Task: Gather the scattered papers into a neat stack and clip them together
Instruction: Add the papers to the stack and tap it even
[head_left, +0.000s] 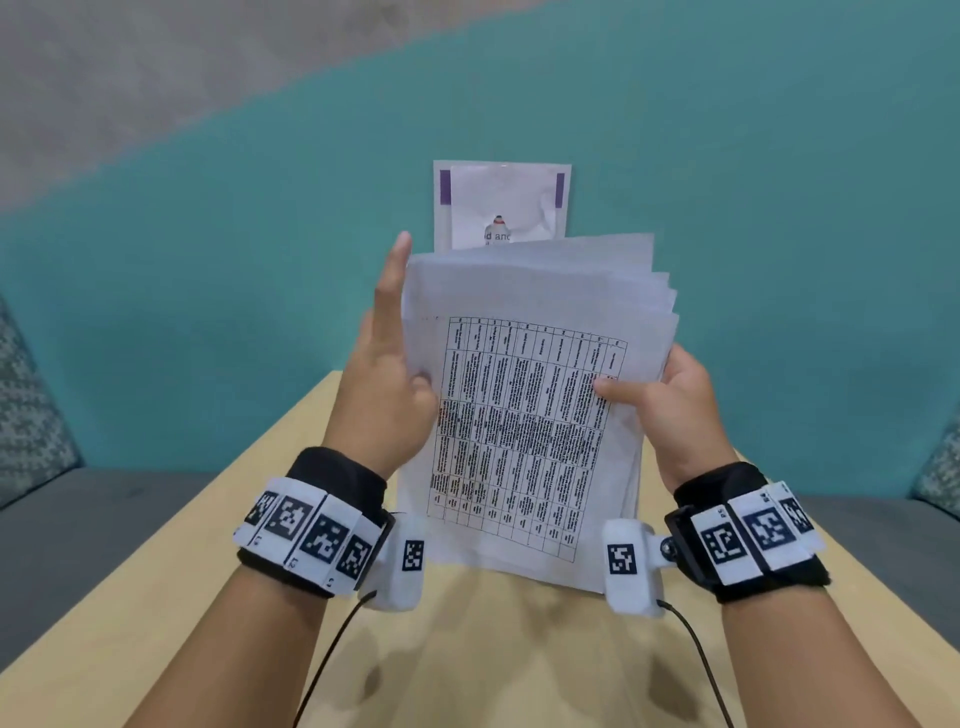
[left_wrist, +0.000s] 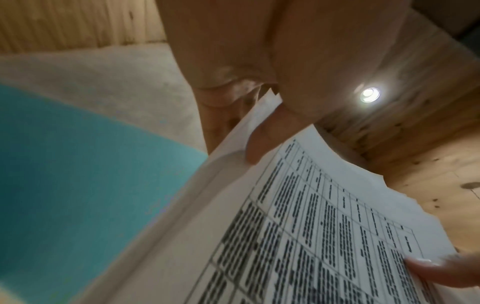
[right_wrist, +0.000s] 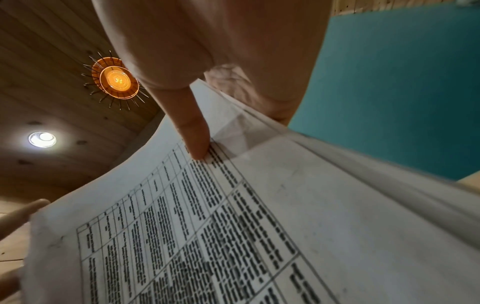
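Note:
A stack of white papers (head_left: 524, 431) stands upright over the wooden table (head_left: 208, 597), a printed table on its front sheet; its top edges fan unevenly. My left hand (head_left: 384, 395) holds the left edge, thumb (left_wrist: 259, 144) on the front and index finger straight up along the edge. My right hand (head_left: 680, 410) grips the right edge, thumb (right_wrist: 192, 131) on the front and fingers behind. Both wrist views show the stack (left_wrist: 311, 236) (right_wrist: 233, 226) close up. A white sheet with purple bars (head_left: 501, 202) rises behind the stack. No clip is in view.
A teal wall (head_left: 779, 208) stands behind the table. Grey sofa seats (head_left: 78, 519) flank the table on both sides, with patterned cushions (head_left: 26, 405) at the edges. Cables run from both wrist cameras over the near tabletop.

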